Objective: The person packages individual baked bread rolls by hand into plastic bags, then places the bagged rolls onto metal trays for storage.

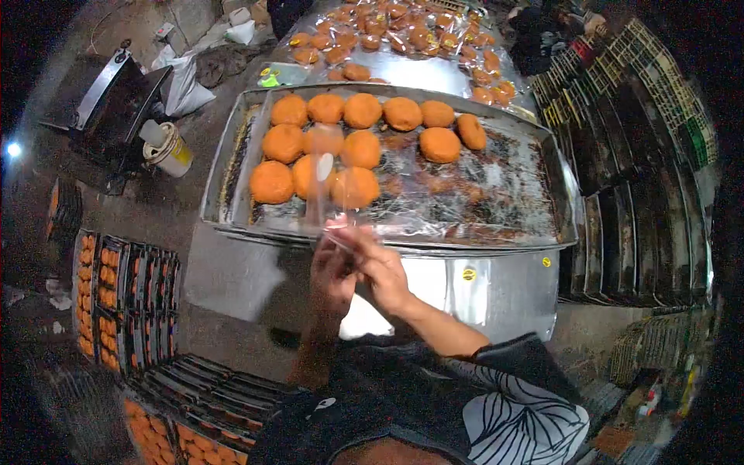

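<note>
My left hand point(333, 273) and my right hand point(385, 273) meet in front of the tray's near edge, fingertips pinched together. Between them they hold a clear plastic bag point(324, 203), which stands up from the fingers and is smeared by motion. A pale oval mark point(325, 167) shows on it. Through the film I see round orange-brown buns point(362, 149) in rows on the left of a metal baking tray point(559, 182). Another bun point(471, 132) leans on its side near the tray's middle. The tray's right part shows dark, greasy stains.
Many bagged buns point(372, 40) lie on the metal table beyond the tray. Yellow stickers point(469, 274) are on the steel surface nearer me. Stacked dark trays point(620, 240) stand at right, racks of buns point(108, 275) at lower left. A white bucket point(169, 152) sits on the floor.
</note>
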The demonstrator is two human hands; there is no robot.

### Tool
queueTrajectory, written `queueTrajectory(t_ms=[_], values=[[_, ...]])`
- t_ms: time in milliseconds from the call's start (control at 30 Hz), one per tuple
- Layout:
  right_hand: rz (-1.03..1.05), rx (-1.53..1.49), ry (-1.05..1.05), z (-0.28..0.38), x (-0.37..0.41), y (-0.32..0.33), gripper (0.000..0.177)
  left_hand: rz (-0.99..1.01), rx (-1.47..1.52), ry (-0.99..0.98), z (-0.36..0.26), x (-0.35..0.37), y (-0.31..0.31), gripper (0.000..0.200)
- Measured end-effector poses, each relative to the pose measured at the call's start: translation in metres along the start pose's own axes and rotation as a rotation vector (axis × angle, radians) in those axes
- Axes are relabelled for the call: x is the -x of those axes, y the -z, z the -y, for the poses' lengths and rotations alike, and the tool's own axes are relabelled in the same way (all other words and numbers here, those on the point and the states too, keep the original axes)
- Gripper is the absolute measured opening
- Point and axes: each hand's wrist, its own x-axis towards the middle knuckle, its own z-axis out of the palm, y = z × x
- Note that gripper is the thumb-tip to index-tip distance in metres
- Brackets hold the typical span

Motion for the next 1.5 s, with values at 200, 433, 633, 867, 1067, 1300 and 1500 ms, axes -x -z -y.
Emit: queueTrajectory(t_ms=[200,433,633,867,1067,1300,1500], values=[[-0.166,0.364,0.286,-0.002,-0.025,0.001,0.034,0.061,-1.136,-0.508,-0.004,0.005,0.010,0.025],[-0.119,0.264,0.124,0.007,-0.013,0.013,0.032,0.680,-1.778,-0.377,-0.034,0.008,-0.014,0.020],[-0.207,-1.041,0.045,0.008,-0.026,-0.020,0.068,0.230,-0.103,-0.089,-0.002,0.000,0.039,0.040],[0.000,1.374,0.389,-0.029,-0.102,0.038,0.043,-0.113,0.388,-0.135,-0.077,-0.031,0.074,0.021],[-0.044,1.085,0.035,-0.006,-0.078,0.023,0.057,-0.283,0.450,-0.315,-0.115,-0.016,0.038,0.031],[-0.370,1.144,0.830,0.047,-0.024,0.000,0.086,-0.058,0.070,-0.306,-0.044,-0.004,-0.025,0.050],[-0.637,1.083,0.767,0.030,0.021,0.039,0.102,0.062,-0.253,-0.311,0.009,0.008,-0.065,0.053]])
